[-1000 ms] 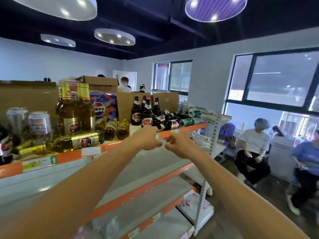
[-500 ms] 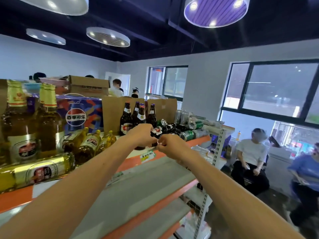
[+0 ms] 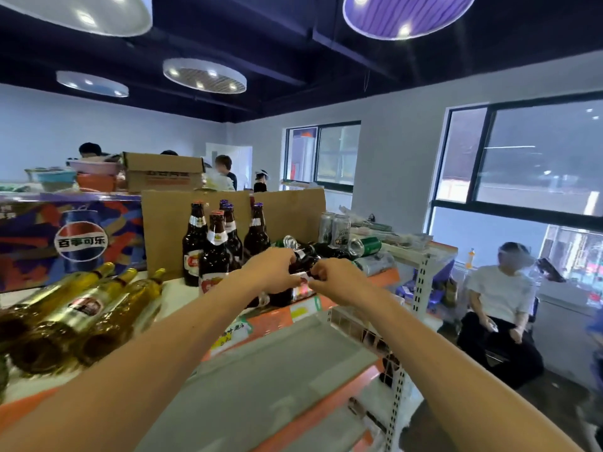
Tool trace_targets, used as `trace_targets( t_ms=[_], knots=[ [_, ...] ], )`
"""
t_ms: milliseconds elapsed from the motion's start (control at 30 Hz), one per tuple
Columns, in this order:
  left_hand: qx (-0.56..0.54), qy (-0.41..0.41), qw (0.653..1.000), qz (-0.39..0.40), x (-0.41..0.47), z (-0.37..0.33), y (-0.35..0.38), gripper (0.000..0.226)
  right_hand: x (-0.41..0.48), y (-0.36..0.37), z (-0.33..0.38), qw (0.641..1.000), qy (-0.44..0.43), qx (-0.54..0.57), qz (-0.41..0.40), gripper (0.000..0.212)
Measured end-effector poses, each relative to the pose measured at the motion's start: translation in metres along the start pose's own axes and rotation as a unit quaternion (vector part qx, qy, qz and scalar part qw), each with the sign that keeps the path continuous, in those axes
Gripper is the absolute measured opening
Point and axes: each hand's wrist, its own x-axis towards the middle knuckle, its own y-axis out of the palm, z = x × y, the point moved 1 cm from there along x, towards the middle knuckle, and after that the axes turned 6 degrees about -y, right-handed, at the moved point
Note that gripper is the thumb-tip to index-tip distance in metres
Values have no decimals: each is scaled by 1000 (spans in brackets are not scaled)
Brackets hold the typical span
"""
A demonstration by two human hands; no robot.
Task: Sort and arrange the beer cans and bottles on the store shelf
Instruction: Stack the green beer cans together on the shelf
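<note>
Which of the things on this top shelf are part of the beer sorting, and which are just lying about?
Part of the job:
- upright brown beer bottles
- dark bottle lying down that the left hand and right hand are reaching for
- golden bottles lying down
- silver cans
- green can on its side

Just lying about:
- Pepsi case
- cardboard box
- stacked plastic basins
</note>
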Motion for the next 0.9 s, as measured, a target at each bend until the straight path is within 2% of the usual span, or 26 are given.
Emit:
trace_targets(
  t_ms=[133, 333, 533, 733, 900],
  knots=[
    [-3, -7, 1000, -15, 60, -53, 18, 55, 8, -29, -99, 1000, 7, 3, -14, 37],
    [29, -28, 999, 13, 141, -122, 62, 53, 38, -45, -221, 999, 23, 20, -10, 39],
    [61, -57, 996, 35, 204, -133, 84, 54, 87, -5, -260, 998, -1, 40, 46, 43],
    [41, -48, 998, 19, 254, -131, 92, 48, 136, -8, -281, 999, -5, 25, 37, 39],
    [0, -54, 999, 6, 281, -134, 94, 48, 162, -20, -302, 999, 13, 43, -30, 37]
  ],
)
